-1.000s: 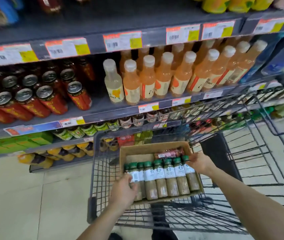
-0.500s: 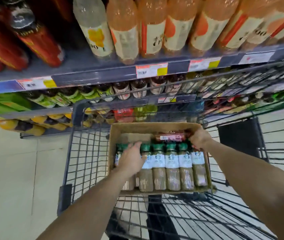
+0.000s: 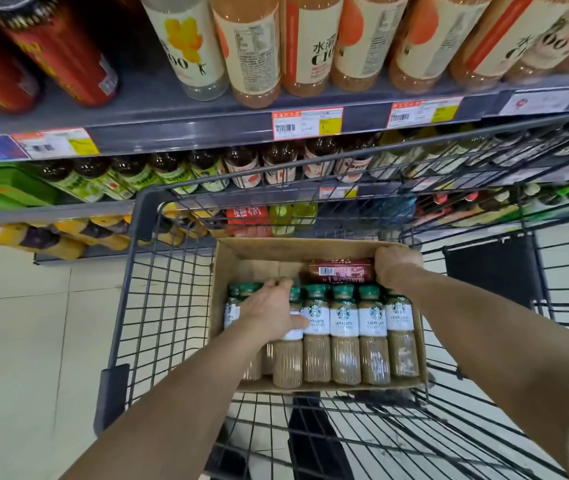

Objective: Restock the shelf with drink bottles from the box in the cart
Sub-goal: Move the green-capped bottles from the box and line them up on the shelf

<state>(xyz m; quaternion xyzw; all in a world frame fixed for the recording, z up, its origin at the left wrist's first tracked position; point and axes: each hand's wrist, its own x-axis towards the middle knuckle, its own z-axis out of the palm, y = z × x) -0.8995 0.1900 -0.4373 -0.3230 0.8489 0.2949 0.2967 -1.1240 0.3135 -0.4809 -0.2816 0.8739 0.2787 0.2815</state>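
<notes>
Where the left grip (image 3: 271, 313) curls over green caps at the row's left end, it clasps one of the ribbed, white-labelled latte bottles (image 3: 345, 327) packed side by side in the cardboard box (image 3: 293, 249), centre frame. The right grip (image 3: 397, 268) is clenched at the box's upper right corner, beside a red-labelled bottle (image 3: 340, 270); what it holds cannot be told. The box sits in a wire cart (image 3: 141, 216) below the grey shelf (image 3: 172, 109).

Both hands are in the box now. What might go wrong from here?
1. The left hand curls over tightly packed latte bottles; lifting one may drag its neighbours.
2. The dark red bottle lies alone behind the row and could roll.
3. The right hand sits at the far corner of the cardboard box; pulling there might tilt it.
</notes>
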